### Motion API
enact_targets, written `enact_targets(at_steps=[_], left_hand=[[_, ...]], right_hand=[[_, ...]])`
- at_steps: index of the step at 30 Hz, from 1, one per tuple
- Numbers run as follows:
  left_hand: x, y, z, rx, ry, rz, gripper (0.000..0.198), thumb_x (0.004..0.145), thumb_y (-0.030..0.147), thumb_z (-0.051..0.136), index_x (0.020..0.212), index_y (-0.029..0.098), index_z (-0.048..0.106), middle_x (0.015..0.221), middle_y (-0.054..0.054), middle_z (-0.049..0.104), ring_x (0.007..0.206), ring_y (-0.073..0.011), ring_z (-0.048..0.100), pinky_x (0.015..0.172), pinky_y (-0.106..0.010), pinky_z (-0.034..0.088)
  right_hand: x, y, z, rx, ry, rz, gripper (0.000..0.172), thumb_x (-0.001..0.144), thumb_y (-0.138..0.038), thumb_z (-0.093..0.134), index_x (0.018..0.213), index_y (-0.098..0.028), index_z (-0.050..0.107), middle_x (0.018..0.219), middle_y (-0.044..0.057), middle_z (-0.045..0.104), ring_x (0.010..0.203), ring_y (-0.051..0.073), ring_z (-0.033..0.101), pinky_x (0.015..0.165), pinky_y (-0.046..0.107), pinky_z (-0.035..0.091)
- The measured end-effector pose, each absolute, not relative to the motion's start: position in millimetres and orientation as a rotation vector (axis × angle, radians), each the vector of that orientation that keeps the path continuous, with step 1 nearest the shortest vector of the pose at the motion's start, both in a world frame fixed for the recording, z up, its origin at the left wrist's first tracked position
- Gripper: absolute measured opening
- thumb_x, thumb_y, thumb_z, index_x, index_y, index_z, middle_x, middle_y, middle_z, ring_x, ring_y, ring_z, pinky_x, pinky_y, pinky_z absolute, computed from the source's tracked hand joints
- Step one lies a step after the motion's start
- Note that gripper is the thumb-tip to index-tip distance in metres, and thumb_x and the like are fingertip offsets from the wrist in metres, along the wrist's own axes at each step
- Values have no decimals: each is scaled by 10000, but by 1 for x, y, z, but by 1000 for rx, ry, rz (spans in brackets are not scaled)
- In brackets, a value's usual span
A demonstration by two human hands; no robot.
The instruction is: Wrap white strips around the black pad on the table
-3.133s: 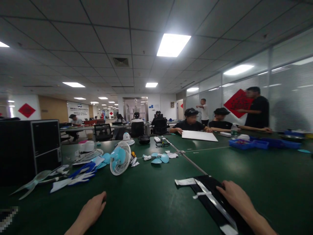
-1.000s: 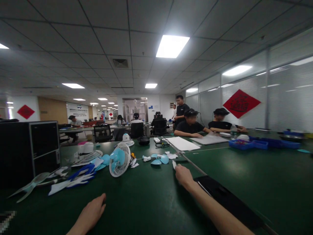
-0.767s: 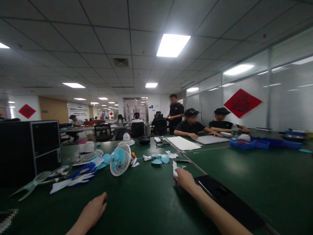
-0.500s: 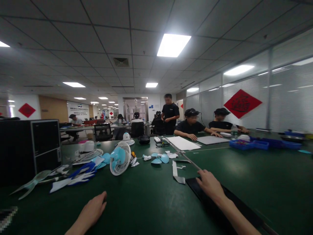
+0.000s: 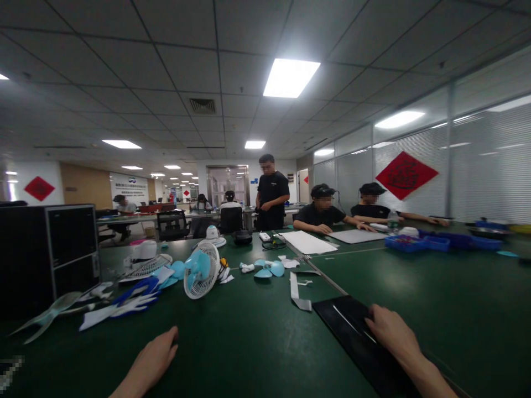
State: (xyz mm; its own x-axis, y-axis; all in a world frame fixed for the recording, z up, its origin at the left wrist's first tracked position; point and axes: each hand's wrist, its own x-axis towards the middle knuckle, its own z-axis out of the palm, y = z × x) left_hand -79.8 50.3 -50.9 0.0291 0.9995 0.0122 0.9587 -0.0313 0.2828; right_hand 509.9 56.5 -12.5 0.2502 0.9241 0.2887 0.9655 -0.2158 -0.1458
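Head view: holds the left hand [image 5: 150,356] at the green table [image 5: 249,342] with fingers curled, and the right hand [image 5: 393,333], likewise bent, over the black panel [image 5: 350,334], lying flat just beside the white strip [image 5: 295,288]. Cannot tell from this angle about any grip.

On the surface [image 5: 249,337], a flat panel [image 5: 340,331] lay partly beneath the right hand [image 5: 394,334], a strip [image 5: 295,287] just beside its far left corner. The left hand [image 5: 153,356] was well to the panel's left. Beyond that hand I saw gloves [image 5: 126,307], right of a computer tower [image 5: 72,249], and a fan head [image 5: 199,264] farther right. Fan blades [image 5: 276,268] lay between fan head and strip; trays [image 5: 404,244] sat far right, before a bottle [image 5: 393,220].
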Motion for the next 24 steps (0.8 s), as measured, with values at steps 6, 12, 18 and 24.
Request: enact_targets(at_steps=[6, 12, 18, 24], left_hand=[[-80, 50, -50, 2066, 2060, 294, 358, 851, 322, 394, 1172, 209, 506, 1212, -84, 613, 1091, -215, 588, 907, -332, 461], [-74, 46, -43, 2065, 2043, 295, 320, 853, 304, 398, 1131, 208, 524, 1165, -75, 636, 1049, -210, 606, 859, -308, 472], [-68, 42, -38, 2062, 2055, 307, 300, 855, 275, 398, 1116, 197, 524, 1158, -94, 635, 1032, -213, 613, 844, -314, 476], [-72, 47, -42, 2030, 2050, 300, 335, 854, 299, 423, 1161, 199, 512, 1193, -95, 619, 1071, -223, 598, 864, -328, 480]], right_hand=[[516, 55, -10, -2220, -1661, -97, 224, 841, -233, 446, 798, -160, 653, 901, 136, 688, 838, 250, 659, 646, 303, 439], [524, 52, -4, -2163, -1510, -201, 368, 868, -318, 350, 898, -130, 665, 920, 163, 681, 846, 275, 655, 675, 345, 464], [502, 57, -1, -1847, -1542, -99, 423, 850, -412, 363, 1018, -138, 638, 1061, 135, 665, 956, 263, 622, 815, 355, 475], [426, 48, 4, -1475, -1976, 124, 301, 848, -359, 442, 969, -184, 655, 1003, 81, 674, 939, 217, 607, 851, 304, 446]])
